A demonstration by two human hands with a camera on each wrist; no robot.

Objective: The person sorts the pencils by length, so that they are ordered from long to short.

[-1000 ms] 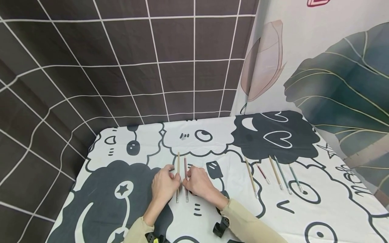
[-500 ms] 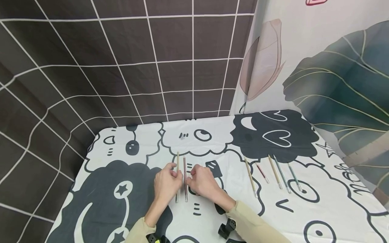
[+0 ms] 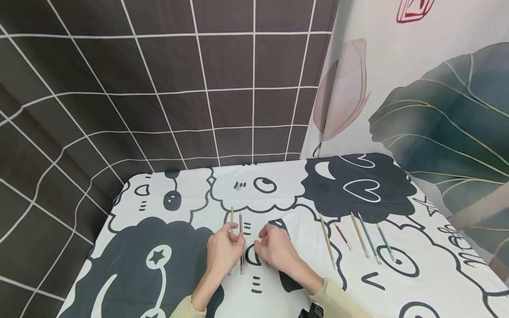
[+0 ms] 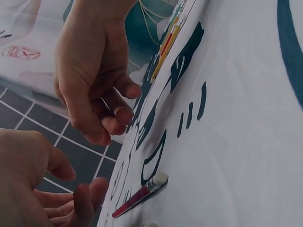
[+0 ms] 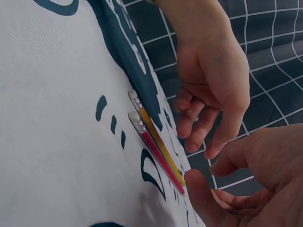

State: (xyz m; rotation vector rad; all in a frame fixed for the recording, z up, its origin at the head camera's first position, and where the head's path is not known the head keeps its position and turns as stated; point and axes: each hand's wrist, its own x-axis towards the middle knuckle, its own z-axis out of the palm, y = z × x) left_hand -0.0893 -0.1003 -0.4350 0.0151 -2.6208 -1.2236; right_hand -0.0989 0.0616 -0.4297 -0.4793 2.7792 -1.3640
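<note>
Two pencils lie side by side on the patterned cloth, a yellow one (image 5: 163,146) and a red one (image 3: 241,263), both with white eraser ends toward the person. Over them hovers my left hand (image 3: 224,251), fingers loosely bent and gripping nothing; it hides part of both pencils in the head view. My right hand (image 3: 278,249) is just right of the red pencil, apart from it, with thumb and fingers loosely curled around nothing. In the left wrist view, the red pencil (image 4: 137,198) shows its eraser end near my left fingers.
To the right lie several more pencils: a yellow one (image 3: 328,240), a short red one (image 3: 343,235), another yellow one (image 3: 359,234) and two teal ones, one of them a teal pencil (image 3: 385,242). A dark grid curtain (image 3: 230,106) hangs behind the table.
My right hand has drawn back to the right from the red pencil. My left hand has shifted slightly right, covering more of the pencils. The head view has tilted up a little.
</note>
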